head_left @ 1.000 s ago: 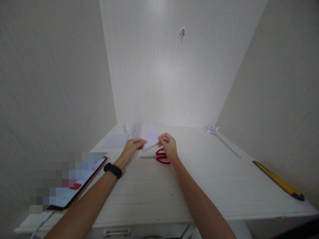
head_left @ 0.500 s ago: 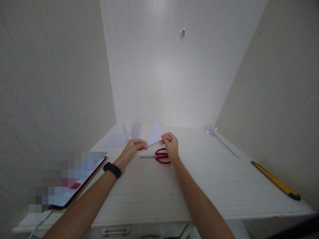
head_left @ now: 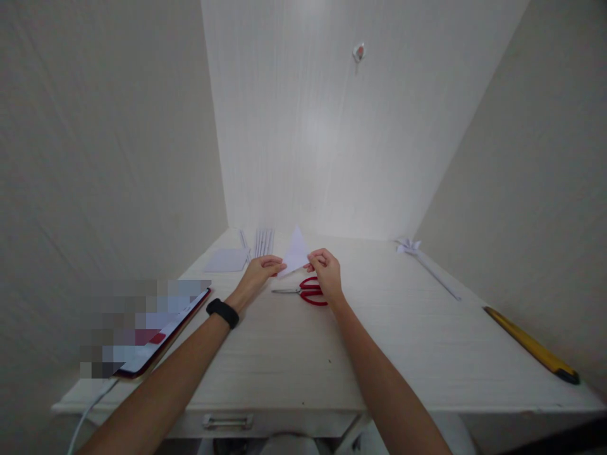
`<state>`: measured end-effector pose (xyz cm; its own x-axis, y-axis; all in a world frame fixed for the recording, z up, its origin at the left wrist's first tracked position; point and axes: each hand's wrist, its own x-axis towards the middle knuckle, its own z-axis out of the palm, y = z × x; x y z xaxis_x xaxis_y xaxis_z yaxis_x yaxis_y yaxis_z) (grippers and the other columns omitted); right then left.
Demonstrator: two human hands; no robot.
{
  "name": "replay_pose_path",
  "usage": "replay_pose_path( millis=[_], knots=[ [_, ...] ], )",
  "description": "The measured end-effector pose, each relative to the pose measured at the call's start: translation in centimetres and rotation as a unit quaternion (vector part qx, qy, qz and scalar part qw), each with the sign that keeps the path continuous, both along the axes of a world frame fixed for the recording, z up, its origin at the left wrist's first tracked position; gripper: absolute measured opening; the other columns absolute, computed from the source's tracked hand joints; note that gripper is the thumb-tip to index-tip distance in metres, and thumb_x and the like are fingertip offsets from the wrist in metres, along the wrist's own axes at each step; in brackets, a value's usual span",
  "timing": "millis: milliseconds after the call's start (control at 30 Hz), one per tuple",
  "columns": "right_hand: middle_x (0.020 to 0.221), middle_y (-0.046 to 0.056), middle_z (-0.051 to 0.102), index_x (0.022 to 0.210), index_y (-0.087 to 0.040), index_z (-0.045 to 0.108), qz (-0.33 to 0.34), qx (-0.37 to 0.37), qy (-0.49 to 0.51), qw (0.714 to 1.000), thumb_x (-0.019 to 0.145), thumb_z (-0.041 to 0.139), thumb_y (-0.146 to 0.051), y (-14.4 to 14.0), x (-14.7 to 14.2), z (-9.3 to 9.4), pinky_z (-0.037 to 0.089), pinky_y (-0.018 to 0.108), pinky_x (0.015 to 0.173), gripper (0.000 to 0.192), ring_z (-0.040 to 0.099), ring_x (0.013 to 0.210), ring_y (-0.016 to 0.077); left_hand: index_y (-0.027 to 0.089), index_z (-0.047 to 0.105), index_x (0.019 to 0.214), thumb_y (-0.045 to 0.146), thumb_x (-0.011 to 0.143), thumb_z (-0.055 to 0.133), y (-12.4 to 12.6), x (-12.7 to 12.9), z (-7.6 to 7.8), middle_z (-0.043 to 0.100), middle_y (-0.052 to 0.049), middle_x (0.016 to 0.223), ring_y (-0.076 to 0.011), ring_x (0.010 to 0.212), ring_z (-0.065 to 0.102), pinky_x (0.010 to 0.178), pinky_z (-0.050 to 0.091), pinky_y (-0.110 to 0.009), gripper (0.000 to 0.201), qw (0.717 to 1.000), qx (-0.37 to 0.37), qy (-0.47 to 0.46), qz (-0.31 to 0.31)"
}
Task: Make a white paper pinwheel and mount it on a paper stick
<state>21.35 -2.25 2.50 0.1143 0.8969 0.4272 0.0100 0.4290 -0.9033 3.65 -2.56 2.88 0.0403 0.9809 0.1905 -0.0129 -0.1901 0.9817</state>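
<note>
A white sheet of paper folded to a triangle [head_left: 296, 251] is held up over the desk, its point away from me. My left hand [head_left: 263, 268] pinches its left lower corner between thumb and fingers. At the right lower corner, my right hand [head_left: 325, 268] grips it the same way. Red-handled scissors [head_left: 310, 291] lie on the desk just below the paper, blades to the left; my right hand and wrist cover part of the handles. A black band circles my left wrist.
Paper strips [head_left: 264, 242] and a flat paper piece [head_left: 226, 260] lie at the back left. A tablet-like device [head_left: 156, 347] with a cable stands at left. A paper pinwheel-like shape on a stick [head_left: 429, 268] and a yellow box cutter [head_left: 531, 344] lie at right. Walls enclose the desk.
The view has shifted slightly, so most things sit a bit further right and higher. My left hand's fingers have moved slightly up along the paper's left corner; both hands still hold it.
</note>
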Motion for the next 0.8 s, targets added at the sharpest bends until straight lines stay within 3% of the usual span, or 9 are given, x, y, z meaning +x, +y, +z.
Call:
replay_pose_path(
  millis=[300,500,633,800],
  knots=[
    [0.064,0.002,0.065,0.077,-0.019,0.055,0.063,0.006,-0.019,0.998,0.078,0.054,-0.049,-0.1,-0.4,-0.5,0.046,0.025,0.058,0.030,0.055,0.056,0.0124,0.014,0.065,0.070,0.034,0.055,0.076,0.5,-0.4,-0.5,0.065,-0.004,0.069,-0.0149,0.065,0.056,0.064,0.042,-0.027,0.027,0.999,0.027,0.003,0.025],
    [0.069,0.008,0.067,0.069,-0.017,0.056,0.109,-0.008,-0.037,0.993,0.082,0.038,-0.064,0.3,-0.8,-1.2,0.047,0.026,0.057,0.052,0.057,0.057,0.0137,0.014,0.063,0.092,0.035,0.059,0.073,0.3,-0.4,-0.6,0.065,-0.003,0.073,-0.0149,0.066,0.058,0.064,0.043,-0.027,0.040,1.000,0.018,-0.023,-0.005],
    [0.068,0.006,0.067,0.068,-0.019,0.053,0.117,-0.006,-0.050,0.992,0.079,0.045,-0.063,0.5,-0.9,-1.5,0.046,0.025,0.055,0.046,0.057,0.055,0.0131,0.015,0.060,0.104,0.034,0.065,0.069,0.3,-0.4,-0.7,0.062,-0.001,0.072,-0.0144,0.063,0.058,0.062,0.043,-0.026,0.044,0.998,0.044,0.019,-0.033],
    [0.068,0.004,0.065,0.070,-0.019,0.054,0.124,-0.004,-0.063,0.990,0.081,0.046,-0.060,0.2,-0.9,-1.3,0.046,0.024,0.055,0.043,0.057,0.056,0.0122,0.018,0.051,0.121,0.035,0.066,0.069,0.0,0.1,-0.7,0.060,-0.006,0.097,-0.0124,0.060,0.060,0.059,0.045,-0.027,0.060,0.992,0.084,0.082,-0.046]
  ],
)
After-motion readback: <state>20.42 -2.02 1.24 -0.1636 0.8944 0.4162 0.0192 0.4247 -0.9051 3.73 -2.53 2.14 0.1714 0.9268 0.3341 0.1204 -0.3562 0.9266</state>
